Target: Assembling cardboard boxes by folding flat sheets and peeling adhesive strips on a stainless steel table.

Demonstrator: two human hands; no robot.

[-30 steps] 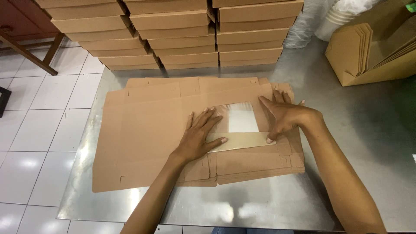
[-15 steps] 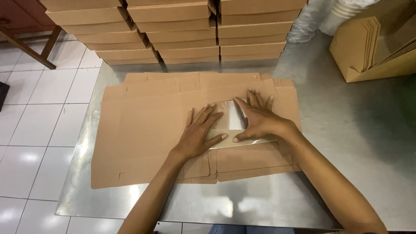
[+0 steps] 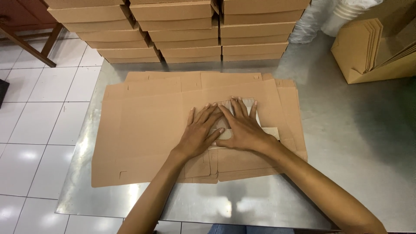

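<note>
A pile of flat brown cardboard box blanks lies on a steel table. The top blank has a clear window panel near its middle. My left hand rests palm down on the blank, fingers spread, just left of the window. My right hand lies flat beside it, covering most of the window, fingertips pointing away from me. The two hands touch at the thumbs and index fingers. Neither hand grips anything.
Stacks of folded brown boxes line the table's far edge. An open cardboard carton with upright flat pieces stands at the far right, next to a plastic-wrapped white stack. White floor tiles lie to the left.
My right hand slid left across the window panel until it met my left hand, which shifted slightly. The camera view tilted a little.
</note>
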